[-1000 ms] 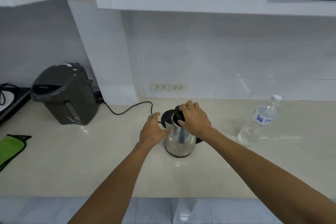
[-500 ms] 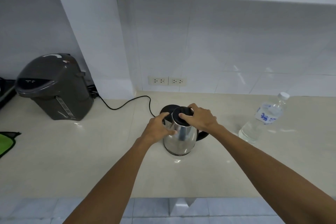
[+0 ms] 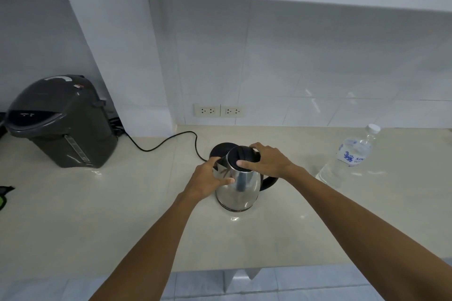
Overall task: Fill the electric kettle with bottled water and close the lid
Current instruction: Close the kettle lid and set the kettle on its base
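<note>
Centrally, the steel kettle [image 3: 238, 184] stood on the beige counter [image 3: 97, 215], just in front of its black base [image 3: 220, 149]. Left hand [image 3: 208, 179] clasped the kettle's side near the spout; right hand [image 3: 267, 160] pressed on the black lid [image 3: 241, 155], which lay down. Water bottle [image 3: 347, 157] stood capped, well to the right.

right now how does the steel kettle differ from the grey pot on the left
The steel kettle is shiny metal with a round black lid; the grey pot is dark matte plastic and bulkier. Both hands, left hand and right hand, hold the kettle; the pot stands untouched. Both sit on the counter.
</note>
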The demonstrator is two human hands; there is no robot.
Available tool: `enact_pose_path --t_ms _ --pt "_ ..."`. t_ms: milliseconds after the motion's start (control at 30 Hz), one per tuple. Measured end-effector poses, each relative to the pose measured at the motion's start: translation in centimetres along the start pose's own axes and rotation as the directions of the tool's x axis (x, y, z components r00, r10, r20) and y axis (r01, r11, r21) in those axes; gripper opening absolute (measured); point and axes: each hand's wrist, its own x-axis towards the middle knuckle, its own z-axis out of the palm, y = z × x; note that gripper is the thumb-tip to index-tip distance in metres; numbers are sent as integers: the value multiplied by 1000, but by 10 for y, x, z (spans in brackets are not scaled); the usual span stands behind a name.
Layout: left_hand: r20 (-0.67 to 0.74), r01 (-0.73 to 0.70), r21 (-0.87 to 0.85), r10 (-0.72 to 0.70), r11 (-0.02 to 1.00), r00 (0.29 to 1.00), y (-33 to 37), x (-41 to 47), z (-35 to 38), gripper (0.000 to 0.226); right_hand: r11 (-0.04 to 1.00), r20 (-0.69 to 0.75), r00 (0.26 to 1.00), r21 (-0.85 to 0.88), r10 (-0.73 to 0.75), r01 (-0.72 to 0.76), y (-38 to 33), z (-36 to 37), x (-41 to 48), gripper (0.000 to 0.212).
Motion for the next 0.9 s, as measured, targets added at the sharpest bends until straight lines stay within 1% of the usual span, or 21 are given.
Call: enact_pose_path --t_ms 67,100,200,267,333,400,467,567,733,900 --pt "-4 -1 -2 1 1000 1000 -1 1 0 80 999 26 1000 45 -18 17 13 -5 -5 105" --pt "-3 1 -12 -1 1000 1000 -1 1 0 76 997 40 999 75 -17 14 22 -9 -7 102" --pt "-2 16 -45 -16 999 1000 -1 1 0 61 988 121 992 146 40 -58 52 -19 -10 86" --pt "-2 20 -59 -20 998 1000 -2 1 -1 54 984 144 986 147 79 -100 70 -17 -11 75" --pt "-6 17 -75 -18 997 1000 -4 2 0 52 987 55 996 143 67 -75 82 -7 -8 59" --pt "-10 10 -76 -11 997 1000 -4 1 0 58 986 -70 995 158 66 -55 84 5 -6 40" --pt "-13 -11 -62 10 998 1000 -3 1 0 60 983 -144 987 176 75 -50 82 12 -6 31" --pt "-28 -27 -66 26 997 999 -2 0 0 60 974 -173 980 217 99 -60 82 17 -7 28" --pt "-23 -43 -92 41 995 999 2 6 -8 55 977 -210 972 206 104 -60 79 14 -7 30" --pt "-28 -72 -115 69 991 997 20 26 -26 63 980 -273 959 199 79 -24 71 -6 5 30"
